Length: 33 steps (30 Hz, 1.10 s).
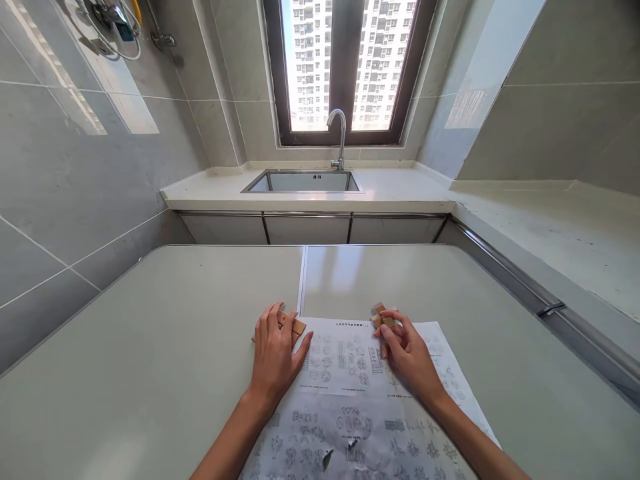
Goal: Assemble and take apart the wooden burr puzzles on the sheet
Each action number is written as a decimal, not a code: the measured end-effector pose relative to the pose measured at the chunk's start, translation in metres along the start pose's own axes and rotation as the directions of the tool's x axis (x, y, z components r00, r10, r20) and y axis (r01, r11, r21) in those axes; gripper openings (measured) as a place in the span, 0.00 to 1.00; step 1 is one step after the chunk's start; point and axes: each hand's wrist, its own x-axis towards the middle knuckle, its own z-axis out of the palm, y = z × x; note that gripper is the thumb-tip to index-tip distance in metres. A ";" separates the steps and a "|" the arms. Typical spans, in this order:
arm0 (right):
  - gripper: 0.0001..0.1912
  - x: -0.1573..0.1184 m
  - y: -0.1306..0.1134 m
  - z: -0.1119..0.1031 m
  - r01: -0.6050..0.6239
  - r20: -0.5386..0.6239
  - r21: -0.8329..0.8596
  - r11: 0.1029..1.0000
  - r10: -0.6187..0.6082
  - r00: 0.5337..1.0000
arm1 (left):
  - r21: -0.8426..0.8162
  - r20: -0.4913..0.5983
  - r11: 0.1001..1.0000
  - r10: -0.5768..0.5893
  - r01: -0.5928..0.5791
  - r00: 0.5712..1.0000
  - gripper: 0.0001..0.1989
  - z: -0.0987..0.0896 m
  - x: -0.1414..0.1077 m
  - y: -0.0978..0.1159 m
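Right grip (pixel 411 355) pinches tan wooden blocks (pixel 387 321); spread left grip (pixel 274 348) covers other blocks (pixel 299 327) at nine o'clock. Likely light; pinch sides.

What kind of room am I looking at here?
Most likely a kitchen: a sink is set into the pale counter beneath the window, a chrome faucet stands behind it, and tiles cover the walls.

Left hand (pixel 273 355) bare, right hand (pixel 409 353) bare; slim forearms (pixel 234 427) uncovered.
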 end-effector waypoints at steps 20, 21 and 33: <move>0.18 -0.012 -0.048 0.027 -0.497 0.532 0.508 0.704 0.197 0.823 | -0.831 0.540 0.315 0.261 0.458 0.800 0.32 -0.009 0.018 0.052; 0.17 -0.013 -0.047 0.029 -0.513 0.547 0.529 0.676 0.191 0.815 | -0.843 0.532 0.263 0.279 0.469 0.800 0.31 -0.007 0.018 0.051; 0.19 -0.019 -0.039 0.033 -0.466 0.698 0.403 0.788 0.065 0.713 | -0.818 0.570 0.068 0.225 0.571 0.790 0.36 -0.009 0.017 0.047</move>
